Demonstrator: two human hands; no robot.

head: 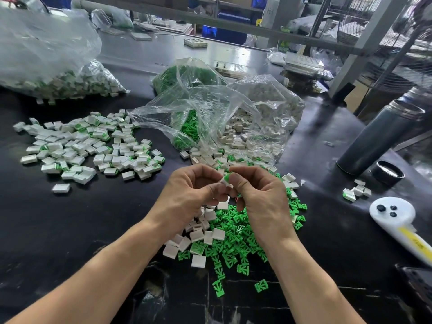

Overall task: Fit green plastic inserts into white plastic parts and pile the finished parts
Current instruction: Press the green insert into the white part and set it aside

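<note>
This is a factory assembly workshop. A long black surface (70, 218) carries loose small parts in bulk: a heap of finished white parts (88, 148), a spill of green inserts (236, 244), and clear plastic bags (210, 108) stuffed with more of the same. Behind it stand grey metal frame posts (364, 43), blue storage crates (224, 33) and wire racks (350, 24). A dark flask (378, 139) with its cap (387, 173) off stands at the right.
</note>
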